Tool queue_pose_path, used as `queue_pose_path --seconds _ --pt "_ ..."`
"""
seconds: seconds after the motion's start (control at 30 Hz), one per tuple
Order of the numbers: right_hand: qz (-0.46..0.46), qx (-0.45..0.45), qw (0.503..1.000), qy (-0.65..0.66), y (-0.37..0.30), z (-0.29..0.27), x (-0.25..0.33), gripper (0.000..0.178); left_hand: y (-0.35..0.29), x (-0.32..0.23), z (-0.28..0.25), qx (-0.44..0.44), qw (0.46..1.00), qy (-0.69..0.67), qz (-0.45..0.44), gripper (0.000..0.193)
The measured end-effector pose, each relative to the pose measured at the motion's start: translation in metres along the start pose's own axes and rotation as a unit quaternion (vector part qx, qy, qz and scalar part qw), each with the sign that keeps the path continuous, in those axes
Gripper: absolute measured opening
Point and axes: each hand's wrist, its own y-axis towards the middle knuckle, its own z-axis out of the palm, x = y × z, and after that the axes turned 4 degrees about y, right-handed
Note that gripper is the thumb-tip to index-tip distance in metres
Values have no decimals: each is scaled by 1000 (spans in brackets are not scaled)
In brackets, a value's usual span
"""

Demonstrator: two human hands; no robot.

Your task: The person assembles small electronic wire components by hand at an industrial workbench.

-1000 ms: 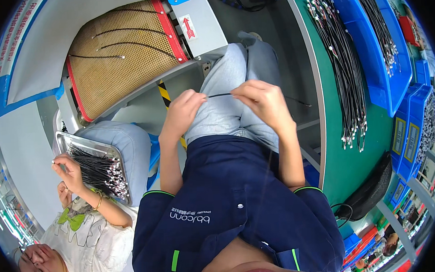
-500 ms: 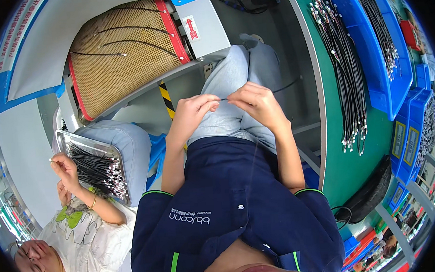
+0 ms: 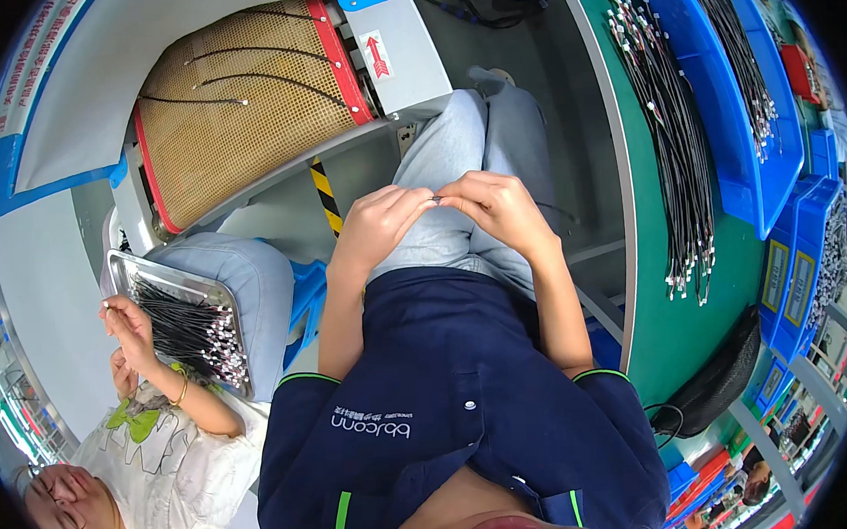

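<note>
Above my lap, both hands meet fingertip to fingertip on one thin black cable (image 3: 437, 201). My left hand (image 3: 380, 228) pinches its end from the left. My right hand (image 3: 500, 208) pinches it close beside, thumb and forefinger pressed together. A short dark bit shows between the fingertips. Past the right hand, the cable's loose tail trails off to the right, faint against the grey floor. The fingers cover most of the held end, so its connector cannot be made out.
A mesh conveyor belt (image 3: 241, 130) with red edges carries several black cables ahead on the left. To the right, a green table (image 3: 640, 241) bears a cable bundle (image 3: 669, 152) and a blue bin (image 3: 727, 149). At left, a co-worker has a metal tray (image 3: 246, 372) of cables.
My hands have come closer together, so less of the cable shows between the fingertips. The cable's tail beyond my right hand has dropped lower.
</note>
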Motion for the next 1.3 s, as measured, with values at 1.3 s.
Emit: queue_pose_path --seconds 1.3 --pt "172 -62 983 6 -37 -76 -29 13 -32 44 -41 -72 984 59 -149 9"
